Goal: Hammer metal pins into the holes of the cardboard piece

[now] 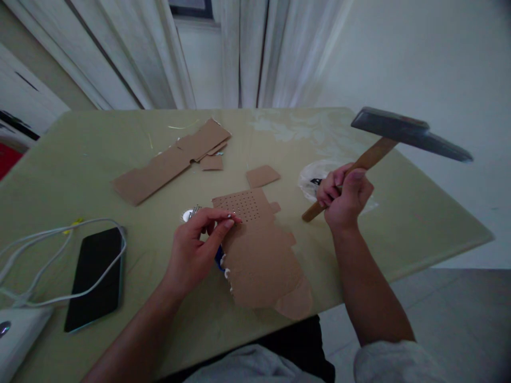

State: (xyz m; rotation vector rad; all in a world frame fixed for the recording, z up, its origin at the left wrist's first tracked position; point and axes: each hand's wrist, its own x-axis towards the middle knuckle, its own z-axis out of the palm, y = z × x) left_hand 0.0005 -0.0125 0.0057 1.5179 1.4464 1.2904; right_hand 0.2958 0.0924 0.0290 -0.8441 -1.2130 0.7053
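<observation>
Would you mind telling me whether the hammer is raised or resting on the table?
Raised: the right hand grips the hammer by its wooden handle, and its head is up in the air, clear of the table.

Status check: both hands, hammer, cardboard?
Right hand grips hammer, raised. Left hand pinches nails at perforated cardboard. Phone and cable lie left, apart.

green table (72,154), white curtains (255,53), pale wall (419,58)

Pale green worktop (419,213). On it: perforated cardboard sheet (261,255), flattened cardboard strip (167,162), small cardboard square (262,175), black phone (96,276), white cable (51,239).
</observation>
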